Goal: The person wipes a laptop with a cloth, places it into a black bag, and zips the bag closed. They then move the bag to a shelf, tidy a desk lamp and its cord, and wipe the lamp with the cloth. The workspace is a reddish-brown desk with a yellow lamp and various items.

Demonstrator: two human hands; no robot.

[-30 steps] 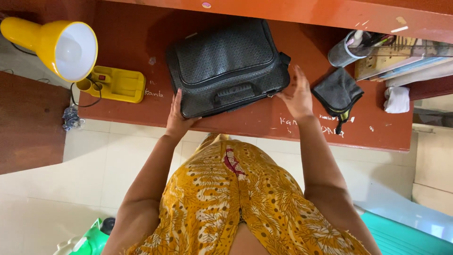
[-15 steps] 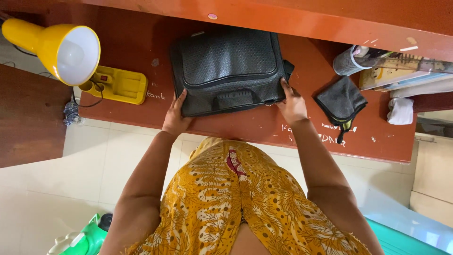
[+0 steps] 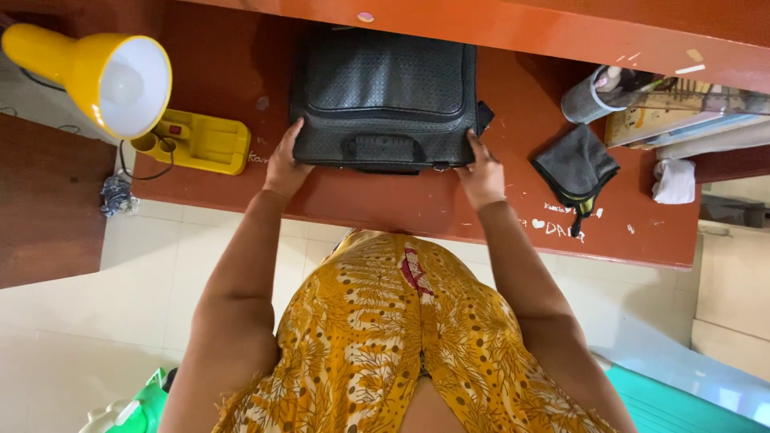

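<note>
Squaring a black laptop bag (image 3: 383, 96) on the red-brown worktop (image 3: 401, 204): both hands bear on its near corners. The left hand (image 3: 282, 164) lies with fingers spread against the near-left corner; the right hand (image 3: 481, 175) presses the near-right corner, fingers extended along the side. Neither grip is closed round anything; each is an open hand laid flat against the bag's edge. The bag lies flat at the middle of the worktop, its far edge tucked under the orange shelf lip (image 3: 497, 24). Its long axis runs left to right, parallel with the worktop's near edge; the carry handle (image 3: 383, 148) and zip face near, toward the person, and the broad textured face points up. Judged from this pose, the step in hand is positioning the bag; a next move would call for finding the zip pull or the handle on the near side. A yellow desk lamp (image 3: 104, 72) stands at far left, a dark folded cloth (image 3: 574, 168) to the right, well apart.
</note>
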